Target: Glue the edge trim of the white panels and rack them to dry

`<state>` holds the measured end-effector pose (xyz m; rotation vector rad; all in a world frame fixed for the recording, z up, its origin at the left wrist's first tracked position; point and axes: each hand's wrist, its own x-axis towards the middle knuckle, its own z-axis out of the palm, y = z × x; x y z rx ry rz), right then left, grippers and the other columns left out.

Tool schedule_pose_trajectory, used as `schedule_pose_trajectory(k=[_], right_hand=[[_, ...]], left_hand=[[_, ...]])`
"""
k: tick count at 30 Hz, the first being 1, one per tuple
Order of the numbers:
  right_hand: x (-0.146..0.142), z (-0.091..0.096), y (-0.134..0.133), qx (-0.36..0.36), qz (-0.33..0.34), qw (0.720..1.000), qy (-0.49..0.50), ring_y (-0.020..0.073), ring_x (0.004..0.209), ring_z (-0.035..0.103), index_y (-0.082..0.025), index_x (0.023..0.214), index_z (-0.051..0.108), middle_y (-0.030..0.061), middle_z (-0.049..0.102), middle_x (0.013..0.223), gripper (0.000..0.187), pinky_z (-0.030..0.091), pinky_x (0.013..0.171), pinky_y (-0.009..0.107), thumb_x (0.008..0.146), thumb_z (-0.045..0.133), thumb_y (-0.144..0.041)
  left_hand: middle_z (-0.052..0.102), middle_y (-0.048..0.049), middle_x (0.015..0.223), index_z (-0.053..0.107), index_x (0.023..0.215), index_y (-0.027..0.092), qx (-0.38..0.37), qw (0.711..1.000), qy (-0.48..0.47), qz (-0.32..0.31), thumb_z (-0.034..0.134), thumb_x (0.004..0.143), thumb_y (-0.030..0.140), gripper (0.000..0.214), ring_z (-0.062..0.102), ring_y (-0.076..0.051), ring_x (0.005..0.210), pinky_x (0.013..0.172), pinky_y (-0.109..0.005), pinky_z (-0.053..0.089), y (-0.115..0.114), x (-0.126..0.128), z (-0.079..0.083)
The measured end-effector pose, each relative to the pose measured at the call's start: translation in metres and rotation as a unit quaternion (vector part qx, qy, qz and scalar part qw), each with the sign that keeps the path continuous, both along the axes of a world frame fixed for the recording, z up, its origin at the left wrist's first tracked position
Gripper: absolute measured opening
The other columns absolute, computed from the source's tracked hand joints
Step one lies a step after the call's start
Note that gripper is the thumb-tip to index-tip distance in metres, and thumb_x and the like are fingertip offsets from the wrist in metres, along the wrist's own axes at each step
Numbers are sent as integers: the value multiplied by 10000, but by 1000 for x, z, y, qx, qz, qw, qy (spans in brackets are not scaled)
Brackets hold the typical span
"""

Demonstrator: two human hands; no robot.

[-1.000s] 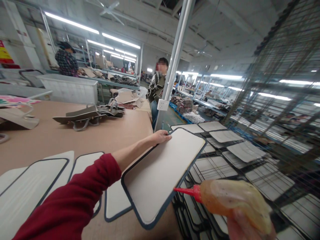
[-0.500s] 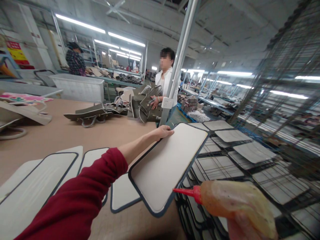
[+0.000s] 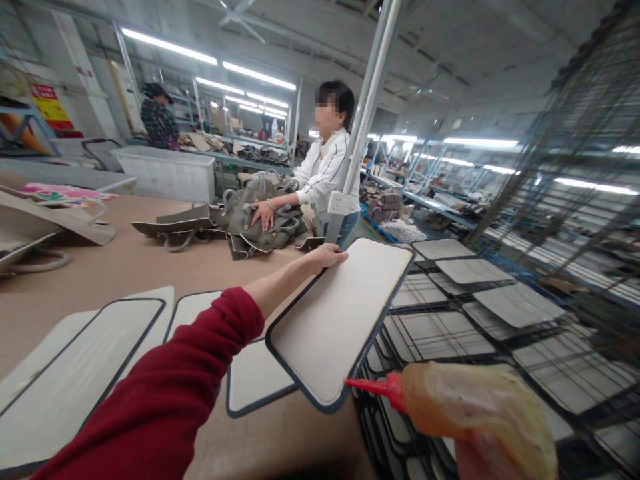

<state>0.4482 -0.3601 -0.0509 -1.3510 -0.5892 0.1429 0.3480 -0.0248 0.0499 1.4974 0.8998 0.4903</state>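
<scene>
My left hand [image 3: 326, 256], at the end of a red sleeve, grips the far left edge of a white panel with a dark border [image 3: 340, 320] and holds it out flat over the table's right edge. My right hand [image 3: 487, 460], low at the bottom right and mostly out of frame, is wrapped round a yellowish squeeze bottle [image 3: 475, 413]. The bottle's red nozzle [image 3: 367, 385] touches the panel's near edge. Similar bordered panels [image 3: 80, 373] lie flat on the brown table [image 3: 125, 273] under my arm.
A wire rack [image 3: 450, 340] to the right carries several white panels on its shelves. Across the table a person in a white top presses a hand on a pile of grey bags [image 3: 255, 223]. A grey post [image 3: 367, 113] stands behind. Another person works far left.
The person in white has come up to the table and set a pile of grey bags down on it. My panel has shifted slightly away and up; the nozzle now meets its edge.
</scene>
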Motion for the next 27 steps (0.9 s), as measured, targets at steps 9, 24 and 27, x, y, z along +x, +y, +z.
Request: schedule_pose_trajectory(k=[9,24,27], right_hand=[[7,-12,-5,46,33,997,50,275,862,688,-264,1315,555,95,683,1099,695,596,582,323,677,821,-342],[1,-19,-3,28,27,998,54,305,883,686,-273,1256,606,99,694,1078,635,608,532,324,666,835,-325],[-1,-18,-3,41,14,997,68,286,862,681,-282,1217,629,81,683,1054,619,624,609,345,641,854,-296]], left_hand=[[541,57,487,506,657,171,-12,1000,2,13,612,888,161,255,542,-108,471,611,-229,508,8,1,-6],[545,54,520,525,673,167,-14,997,-18,75,717,820,250,256,549,-114,500,573,-225,487,37,-5,-28],[558,50,532,529,676,165,-21,995,-29,91,712,822,249,249,552,-112,501,555,-217,480,43,-6,-32]])
